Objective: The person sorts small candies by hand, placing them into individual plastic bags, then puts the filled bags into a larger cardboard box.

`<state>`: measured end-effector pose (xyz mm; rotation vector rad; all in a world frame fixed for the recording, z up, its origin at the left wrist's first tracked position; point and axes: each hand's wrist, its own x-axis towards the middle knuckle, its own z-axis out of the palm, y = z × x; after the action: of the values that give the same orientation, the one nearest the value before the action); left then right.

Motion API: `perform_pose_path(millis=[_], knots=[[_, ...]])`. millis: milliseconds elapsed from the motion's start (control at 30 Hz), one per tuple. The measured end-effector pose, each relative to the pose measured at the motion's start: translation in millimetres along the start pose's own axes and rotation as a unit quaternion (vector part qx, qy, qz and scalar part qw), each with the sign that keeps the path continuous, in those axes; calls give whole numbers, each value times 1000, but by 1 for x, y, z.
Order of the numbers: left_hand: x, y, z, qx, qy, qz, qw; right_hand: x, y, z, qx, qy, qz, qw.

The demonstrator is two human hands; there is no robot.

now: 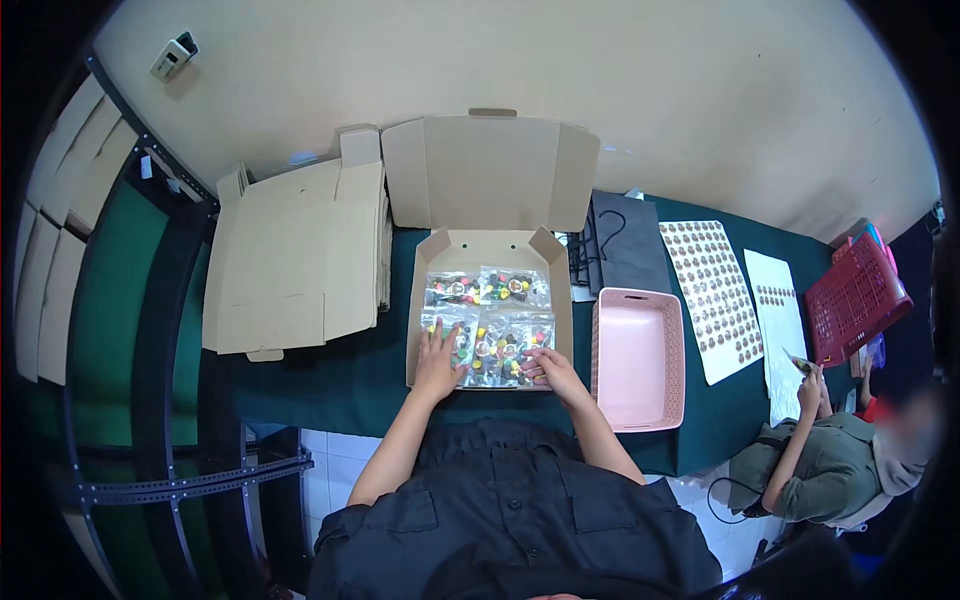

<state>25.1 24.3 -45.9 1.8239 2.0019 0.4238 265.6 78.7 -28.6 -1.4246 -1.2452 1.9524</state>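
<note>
Bags (pixel 515 288) lie in the box (pixel 564 330) mid-frame, its lid (pixel 490 175) up, likely so hands fit. The left hand (pixel 436 372) spreads open fingers on one; the right hand (pixel 562 376) touches another, maybe pinching, cannot tell.

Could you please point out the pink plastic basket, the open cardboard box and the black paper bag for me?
Pink plastic basket (pixel 638 367): head view, inner floor.
Open cardboard box (pixel 491 172): head view, raised lid.
Black paper bag (pixel 635 258): head view, front panel.

1 open box (pixel 563 350), 1 pink basket (pixel 638 360), 1 red basket (pixel 856 300) and 2 sheets of round stickers (pixel 710 298) (pixel 772 310)
</note>
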Motion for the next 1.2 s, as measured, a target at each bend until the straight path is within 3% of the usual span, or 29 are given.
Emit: perform_pose_path(millis=[67,133,533,733,800,1033,1200], knots=[[1,-8,11,8,-14,-9,1000,0,-1,1,-7,-4,-2,1000],[4,-8,10,-8,-114,-112,987,0,-2,1,-13,-6,-2,1000],[-1,0,-1,54,-113,-141,982,19,21,-10,-7,-6,-3,1000],[1,0,-1,55,-109,-141,983,40,34,-5,-103,32,-57,993],[0,-1,-2,50,-108,-139,983,41,31,-1,-223,63,-73,970],[-3,-3,-4,30,-96,-135,986,47,33,4,-217,31,-36,975],[-2,-1,-6,32,-92,-137,986,41,33,2,-233,84,-80,966]])
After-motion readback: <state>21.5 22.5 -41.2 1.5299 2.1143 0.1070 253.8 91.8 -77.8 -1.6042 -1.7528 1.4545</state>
